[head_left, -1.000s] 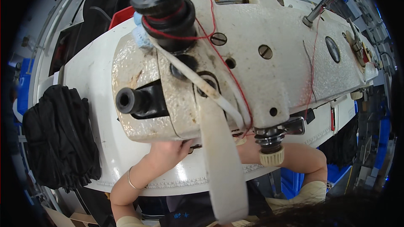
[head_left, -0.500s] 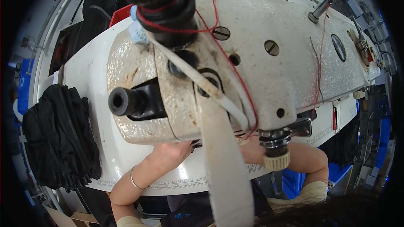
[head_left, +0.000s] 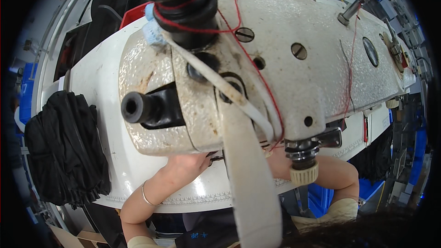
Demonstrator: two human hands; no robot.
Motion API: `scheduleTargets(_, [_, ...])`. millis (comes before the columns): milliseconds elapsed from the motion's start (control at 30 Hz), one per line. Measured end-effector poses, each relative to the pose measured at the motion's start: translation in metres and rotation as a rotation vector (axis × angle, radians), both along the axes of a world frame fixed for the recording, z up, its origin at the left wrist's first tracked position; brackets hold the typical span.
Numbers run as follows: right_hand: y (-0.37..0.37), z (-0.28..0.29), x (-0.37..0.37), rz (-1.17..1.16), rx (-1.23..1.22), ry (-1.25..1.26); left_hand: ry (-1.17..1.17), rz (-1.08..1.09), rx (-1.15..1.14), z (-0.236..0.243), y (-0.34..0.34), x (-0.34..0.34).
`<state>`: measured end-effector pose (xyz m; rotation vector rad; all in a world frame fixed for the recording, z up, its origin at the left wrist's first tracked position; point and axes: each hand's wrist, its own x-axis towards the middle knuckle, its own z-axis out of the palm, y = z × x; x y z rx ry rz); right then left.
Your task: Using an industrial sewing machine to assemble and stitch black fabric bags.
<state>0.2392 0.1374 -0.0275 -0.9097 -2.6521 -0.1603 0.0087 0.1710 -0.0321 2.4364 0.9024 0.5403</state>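
Note:
A large off-white sewing machine head (head_left: 298,82) fills the middle of the view, with a black knob post (head_left: 183,9) wound with red thread, a pale flat strap (head_left: 252,188) hanging down and a ribbed cream dial (head_left: 303,172). Under its left end is my left hand (head_left: 186,167), fingers curled beside a small dark metal part; what they hold is hidden. My right hand (head_left: 275,160) reaches behind the strap and under the machine, its fingers out of sight. A silver bangle circles my left wrist.
The white table (head_left: 105,50) carries a printed ruler edge. A pile of black fabric (head_left: 64,151) lies at left, more dark fabric (head_left: 372,156) at right. Blue bins (head_left: 319,197) stand below, a red bin (head_left: 131,16) behind the machine, a cardboard box (head_left: 87,236) at lower left.
The machine appears shifted slightly right and up in the view, with the strap's lower end further right. Both hands stay in nearly the same place beneath the machine.

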Motion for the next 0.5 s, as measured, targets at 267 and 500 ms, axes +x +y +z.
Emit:
scheduleTargets(267, [-0.003,0.002,0.002,0.001,0.004,0.004,-0.022,0.021,0.061,0.003,-0.001,0.008])
scheduleTargets(500, [0.001,-0.005,0.001,0.031,0.033,0.065,0.027,0.009,0.233,-0.004,-0.007,0.015])
